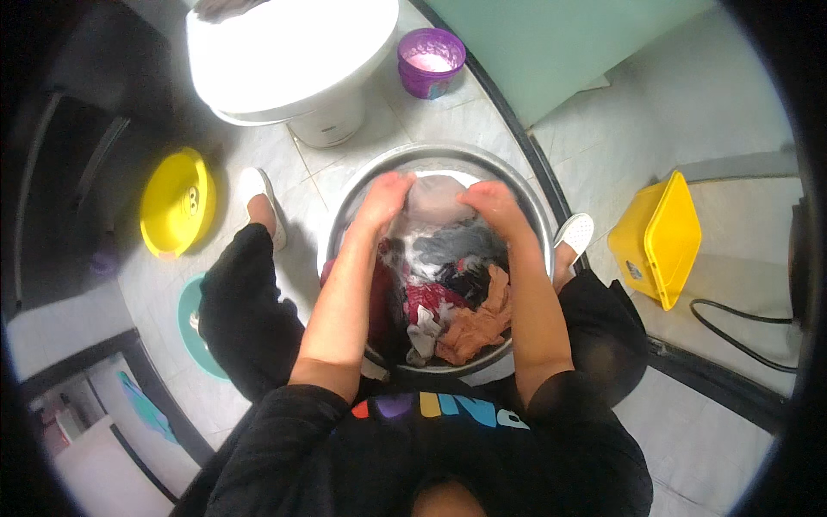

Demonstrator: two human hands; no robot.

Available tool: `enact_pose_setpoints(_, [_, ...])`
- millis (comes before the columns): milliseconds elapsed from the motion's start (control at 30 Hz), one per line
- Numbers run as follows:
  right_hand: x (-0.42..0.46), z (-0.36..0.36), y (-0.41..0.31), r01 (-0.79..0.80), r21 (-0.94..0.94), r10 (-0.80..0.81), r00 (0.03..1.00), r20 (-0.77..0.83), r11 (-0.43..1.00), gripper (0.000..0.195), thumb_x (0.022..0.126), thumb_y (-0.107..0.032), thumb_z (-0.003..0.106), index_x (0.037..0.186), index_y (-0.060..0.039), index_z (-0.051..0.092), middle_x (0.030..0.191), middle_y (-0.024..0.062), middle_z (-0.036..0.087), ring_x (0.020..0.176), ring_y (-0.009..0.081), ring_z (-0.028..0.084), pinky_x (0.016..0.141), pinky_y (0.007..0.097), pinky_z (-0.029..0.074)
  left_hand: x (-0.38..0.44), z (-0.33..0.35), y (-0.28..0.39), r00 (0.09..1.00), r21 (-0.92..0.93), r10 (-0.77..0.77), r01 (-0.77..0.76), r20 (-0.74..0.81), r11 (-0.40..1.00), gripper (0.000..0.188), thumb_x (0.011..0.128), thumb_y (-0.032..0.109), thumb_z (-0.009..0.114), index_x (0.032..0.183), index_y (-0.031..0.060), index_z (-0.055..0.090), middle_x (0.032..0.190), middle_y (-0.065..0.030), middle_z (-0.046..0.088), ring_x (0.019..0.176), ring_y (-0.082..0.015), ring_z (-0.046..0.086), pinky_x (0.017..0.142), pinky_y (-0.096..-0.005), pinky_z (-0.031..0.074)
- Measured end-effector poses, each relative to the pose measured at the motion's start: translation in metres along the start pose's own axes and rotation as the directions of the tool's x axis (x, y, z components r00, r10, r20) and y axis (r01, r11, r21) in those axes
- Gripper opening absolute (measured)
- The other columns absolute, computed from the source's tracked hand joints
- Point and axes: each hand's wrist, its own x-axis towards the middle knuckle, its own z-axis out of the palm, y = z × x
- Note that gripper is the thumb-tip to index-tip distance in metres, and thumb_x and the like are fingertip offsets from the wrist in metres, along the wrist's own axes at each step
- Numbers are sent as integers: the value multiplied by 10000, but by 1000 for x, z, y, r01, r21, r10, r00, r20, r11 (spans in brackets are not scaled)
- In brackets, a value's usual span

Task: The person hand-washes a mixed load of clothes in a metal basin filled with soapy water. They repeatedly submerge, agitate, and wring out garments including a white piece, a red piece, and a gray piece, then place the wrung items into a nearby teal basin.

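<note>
A large round metal basin [434, 150] stands on the floor between my feet, holding soapy water and wet clothes. My left hand [386, 197] and my right hand [492, 199] are at its far side, gripping opposite sides of a pale pinkish cloth [439, 197] that spans the gap between them. Nearer me in the basin lie a grey cloth [455, 244], a dark red cloth [428, 298], a black cloth [468, 284], an orange-brown cloth [475, 326] and a small whitish cloth [423, 336]. My forearms cover parts of the basin's two sides.
Beyond the basin stand a white toilet [329, 123] and a purple bucket [431, 81] with pinkish contents. A yellow basin [169, 207] and a teal basin [194, 336] are at the left. At the right are a yellow bin [659, 239], a black cable [730, 311] and a dark floor edging [549, 174].
</note>
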Motion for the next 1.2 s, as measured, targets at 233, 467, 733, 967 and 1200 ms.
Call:
enact_pose_setpoints(233, [-91,-19,-122,237,-395,-285,956,-65,887,494,800,-306,747,1149,11,601,1008,130,634,950,193,590,822,332,472,-70,16,129,969,-37,143,-139,200,990,271,938,288,597,839,36,622,752,-5,553,666,-96,451,569,-281,390])
enact_pose_setpoints(467, [-112,12,-140,234,-178,-232,972,33,956,545,787,-220,757,1238,21,569,1132,131,642,1032,194,602,894,330,473,-90,18,164,904,-146,253,-215,345,966,251,916,268,630,844,28,630,789,7,577,697,-82,480,587,-263,400])
enact_pose_setpoints(733, [-94,12,-135,71,72,-77,993,92,995,337,797,-133,719,1082,37,662,973,87,692,848,161,643,780,298,507,-92,-14,121,793,-207,316,-241,521,948,291,812,123,740,1039,52,573,919,17,604,862,-76,560,804,-228,448])
enact_pose_setpoints(967, [-81,-6,-147,74,304,-97,994,60,950,377,790,-143,722,1103,48,636,1003,112,684,879,199,654,800,322,518,-66,-6,58,722,-118,199,-162,663,980,320,787,83,728,1067,48,578,968,16,589,915,-86,541,849,-244,432])
enact_pose_setpoints(1200, [-63,-21,-135,9,364,-25,999,39,931,445,801,-160,722,1169,56,596,1063,140,669,917,224,652,837,340,516,-44,-3,27,706,-156,185,-106,684,982,277,824,148,703,1063,24,637,973,-9,641,933,-99,556,878,-254,420])
